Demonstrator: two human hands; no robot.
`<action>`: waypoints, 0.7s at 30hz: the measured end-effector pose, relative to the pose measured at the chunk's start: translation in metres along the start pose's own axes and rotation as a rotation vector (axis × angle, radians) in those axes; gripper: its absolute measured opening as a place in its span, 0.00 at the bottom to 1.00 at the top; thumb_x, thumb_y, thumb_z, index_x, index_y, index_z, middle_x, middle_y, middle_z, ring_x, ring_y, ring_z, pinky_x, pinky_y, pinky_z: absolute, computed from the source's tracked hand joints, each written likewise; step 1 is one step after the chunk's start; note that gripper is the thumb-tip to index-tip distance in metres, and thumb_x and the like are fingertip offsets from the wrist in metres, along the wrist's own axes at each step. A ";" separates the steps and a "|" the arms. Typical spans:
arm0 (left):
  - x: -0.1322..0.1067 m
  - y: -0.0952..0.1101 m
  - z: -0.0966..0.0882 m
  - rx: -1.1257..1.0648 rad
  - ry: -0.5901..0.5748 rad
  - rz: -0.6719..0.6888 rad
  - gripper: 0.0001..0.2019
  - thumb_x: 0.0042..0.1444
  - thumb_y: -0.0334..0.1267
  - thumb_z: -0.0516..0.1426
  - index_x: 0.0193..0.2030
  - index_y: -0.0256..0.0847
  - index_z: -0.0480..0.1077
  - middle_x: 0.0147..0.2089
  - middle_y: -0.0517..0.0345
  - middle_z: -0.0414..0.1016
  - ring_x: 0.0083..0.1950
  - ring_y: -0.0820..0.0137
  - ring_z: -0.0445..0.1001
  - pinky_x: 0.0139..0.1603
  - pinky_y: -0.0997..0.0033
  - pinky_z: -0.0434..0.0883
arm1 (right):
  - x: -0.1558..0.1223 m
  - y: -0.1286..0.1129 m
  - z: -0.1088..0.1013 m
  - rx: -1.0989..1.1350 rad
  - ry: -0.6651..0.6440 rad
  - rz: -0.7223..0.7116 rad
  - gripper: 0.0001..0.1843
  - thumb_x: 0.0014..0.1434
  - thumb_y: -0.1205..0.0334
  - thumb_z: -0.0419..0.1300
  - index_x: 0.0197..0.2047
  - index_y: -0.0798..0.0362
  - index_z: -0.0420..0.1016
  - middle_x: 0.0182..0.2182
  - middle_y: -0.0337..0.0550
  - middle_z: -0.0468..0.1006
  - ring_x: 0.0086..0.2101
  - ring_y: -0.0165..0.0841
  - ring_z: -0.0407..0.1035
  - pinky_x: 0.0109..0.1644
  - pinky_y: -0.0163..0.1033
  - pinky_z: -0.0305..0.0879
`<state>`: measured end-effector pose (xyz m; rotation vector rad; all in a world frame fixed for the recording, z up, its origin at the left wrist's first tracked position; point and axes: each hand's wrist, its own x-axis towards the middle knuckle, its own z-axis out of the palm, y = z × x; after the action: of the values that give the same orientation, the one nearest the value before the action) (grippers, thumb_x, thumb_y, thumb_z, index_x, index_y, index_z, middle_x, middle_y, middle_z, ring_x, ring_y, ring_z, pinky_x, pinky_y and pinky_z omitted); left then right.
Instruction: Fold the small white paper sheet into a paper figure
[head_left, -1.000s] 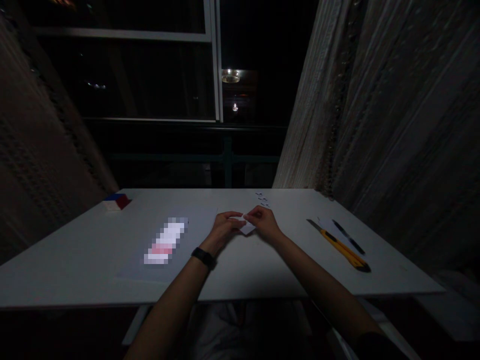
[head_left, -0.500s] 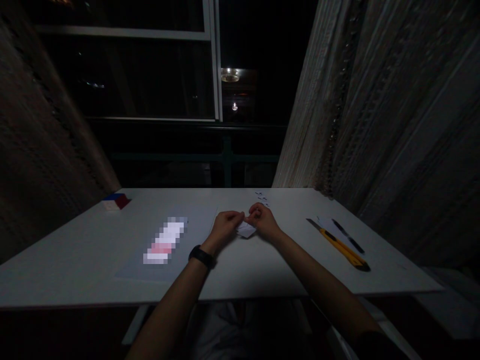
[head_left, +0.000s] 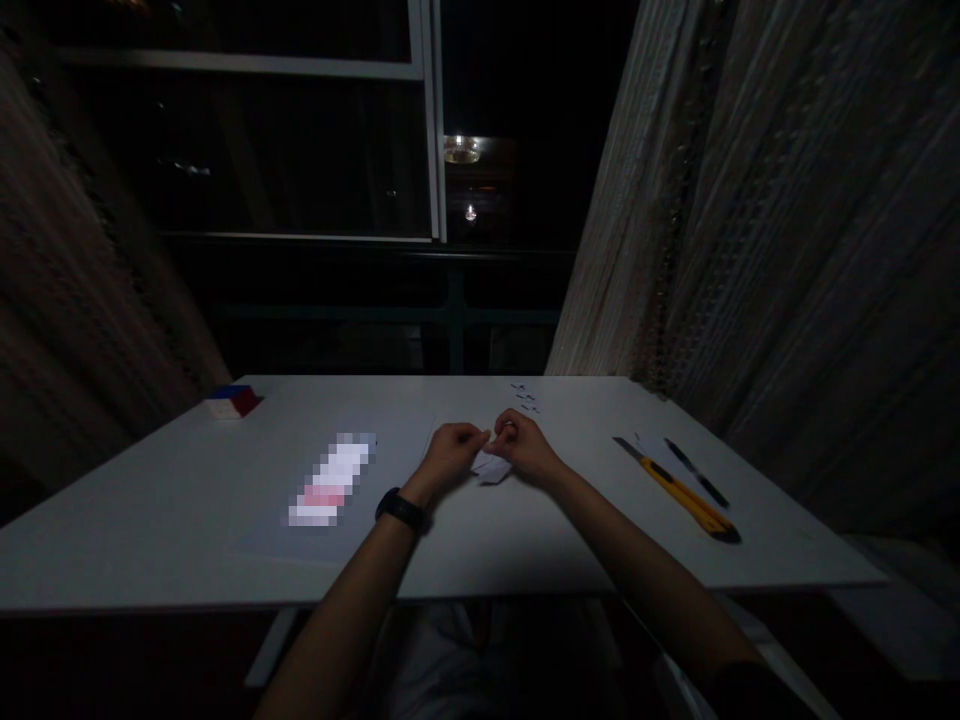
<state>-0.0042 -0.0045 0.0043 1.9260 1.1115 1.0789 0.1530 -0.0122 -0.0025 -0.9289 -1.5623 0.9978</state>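
Observation:
A small folded piece of white paper [head_left: 493, 468] is pinched between my two hands, just above the middle of the white table. My left hand [head_left: 452, 449], with a dark watch [head_left: 400, 508] on its wrist, closes thumb and fingertips on the paper's left upper part. From the other side my right hand [head_left: 526, 445] grips the paper with curled fingers. The fingertips of both hands almost meet and hide the paper's upper edge. Dark lines run across the part of the paper that shows.
Right of my hands lie a yellow utility knife [head_left: 686, 500] and a dark pen [head_left: 696, 473]. Small dark marks or pieces [head_left: 525, 397] sit beyond my hands. At left are a large pale sheet [head_left: 262, 540] with a bright blurred screen [head_left: 330, 482] and a coloured cube [head_left: 233, 402].
My right fingers have shifted slightly on the paper. The paper's lower part has tilted a little and hangs slightly lower. The things on the table have stayed put.

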 end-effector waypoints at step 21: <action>-0.005 0.008 0.001 0.187 0.094 0.132 0.15 0.55 0.42 0.49 0.29 0.36 0.71 0.26 0.56 0.71 0.28 0.72 0.66 0.29 0.74 0.59 | 0.000 -0.004 -0.001 0.036 -0.037 0.055 0.21 0.34 0.63 0.67 0.32 0.52 0.63 0.16 0.28 0.68 0.17 0.25 0.61 0.22 0.31 0.56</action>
<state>-0.0019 -0.0125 0.0094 2.1390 1.1859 1.1827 0.1538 -0.0131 0.0013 -0.9380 -1.5516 1.0834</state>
